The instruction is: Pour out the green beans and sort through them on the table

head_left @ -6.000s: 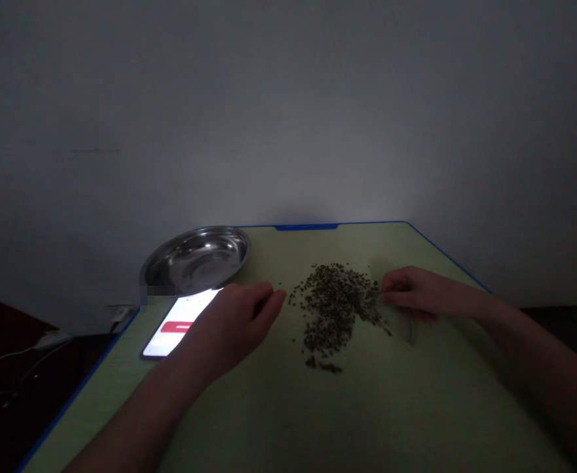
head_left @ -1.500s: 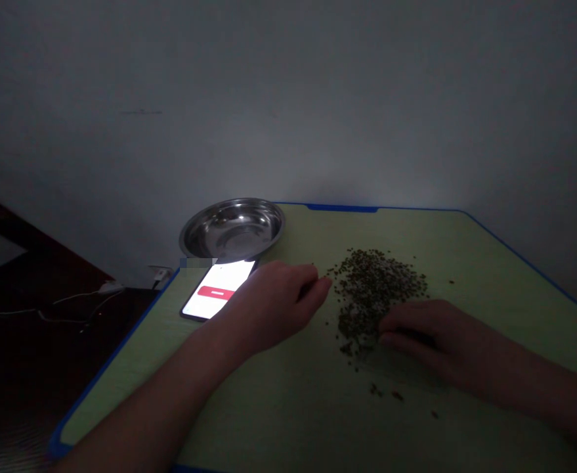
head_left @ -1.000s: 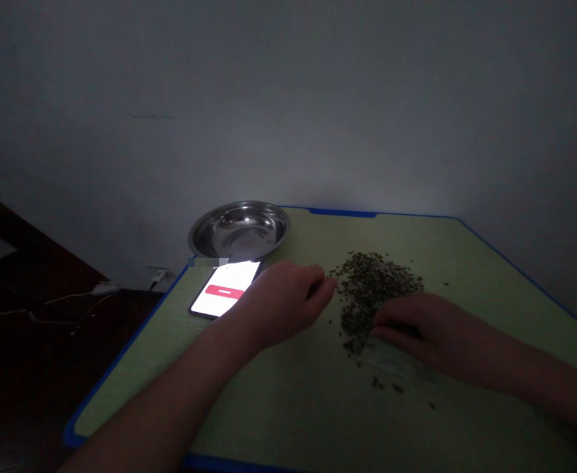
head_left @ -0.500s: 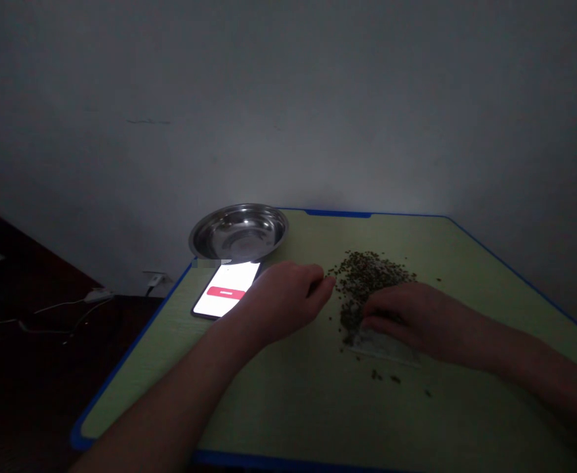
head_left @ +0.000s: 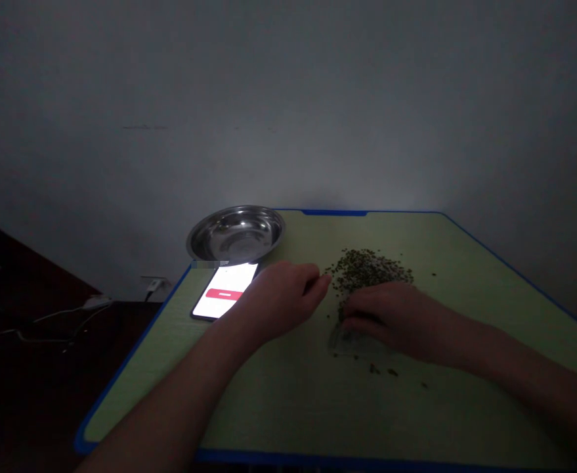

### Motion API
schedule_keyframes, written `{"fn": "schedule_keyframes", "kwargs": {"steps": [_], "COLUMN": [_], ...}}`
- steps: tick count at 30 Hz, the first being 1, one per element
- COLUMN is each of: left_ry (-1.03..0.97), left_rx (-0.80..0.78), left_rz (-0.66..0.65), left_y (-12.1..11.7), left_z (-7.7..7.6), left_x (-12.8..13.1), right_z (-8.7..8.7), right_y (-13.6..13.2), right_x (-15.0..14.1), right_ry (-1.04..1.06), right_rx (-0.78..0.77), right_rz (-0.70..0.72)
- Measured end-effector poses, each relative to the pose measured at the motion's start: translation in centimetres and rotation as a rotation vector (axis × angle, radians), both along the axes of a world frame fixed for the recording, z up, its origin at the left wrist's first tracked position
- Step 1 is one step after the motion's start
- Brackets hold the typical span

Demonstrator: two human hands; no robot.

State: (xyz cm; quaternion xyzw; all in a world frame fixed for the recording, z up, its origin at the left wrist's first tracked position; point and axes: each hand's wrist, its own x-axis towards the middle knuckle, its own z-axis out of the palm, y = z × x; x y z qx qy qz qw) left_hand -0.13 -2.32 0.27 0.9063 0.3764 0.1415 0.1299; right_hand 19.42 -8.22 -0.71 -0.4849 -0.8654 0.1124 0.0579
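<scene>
A heap of small dark grains (head_left: 364,266), mixed with paler ones, lies spread on the light green table (head_left: 278,407). At its left edge my left hand (head_left: 293,295) is closed in a pinch, its thumb against the bent fingers; anything between them is too small to make out. Over the near side of the heap, my right hand (head_left: 391,318) is closed on a clear plastic bag (head_left: 362,345), which lies low against the tabletop. The fingers hide part of the bag and whatever is inside it. Several stray grains (head_left: 391,372) lie nearer to me.
At the back left stands a shiny steel bowl (head_left: 239,240). Just in front of it lies a phone (head_left: 219,299) with a lit screen, partly behind my left wrist. A blue rim edges the table, and a wall rises behind. White cables (head_left: 79,312) trail at the far left.
My right hand has shifted left, and the plastic bag has moved with it, covering more of the heap's near edge. My left hand has stayed almost in place.
</scene>
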Motion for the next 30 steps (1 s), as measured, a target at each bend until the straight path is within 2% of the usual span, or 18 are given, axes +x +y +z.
{"fn": "schedule_keyframes", "kwargs": {"steps": [7,11,13,16,20,22,25,30], "left_ry": [0.026,0.026,0.016,0.012,0.027,0.018,-0.001,0.005], "left_rx": [0.000,0.022,0.032,0.025,-0.006,-0.005,0.005,0.007], "left_rz": [0.002,-0.005,-0.008,-0.015,-0.014,-0.015,-0.016,-0.007], "left_y": [0.0,0.2,0.2,0.1,0.0,-0.1,0.0,0.1], "left_z": [0.3,0.0,-0.1,0.0,0.3,0.3,0.2,0.1], "left_x": [0.0,0.0,-0.1,0.0,0.1,0.1,0.1,0.1], "right_z": [0.5,0.9,1.2,1.0,-0.3,-1.0,-1.7,-1.8], "right_y": [-0.5,-1.4,-1.9,-2.6,-3.9,-4.7,-5.7,-6.3], "right_x": [-1.4,-1.0,0.0,2.6,6.3,7.1,6.4,2.8], "right_ry": [0.043,0.103,0.145,0.198,0.225,0.220,0.204,0.199], "right_rx": [-0.072,-0.162,-0.168,-0.148,-0.154,-0.168,-0.196,-0.213], "right_rz": [0.089,0.110,0.055,-0.114,-0.286,-0.335,-0.347,-0.301]}}
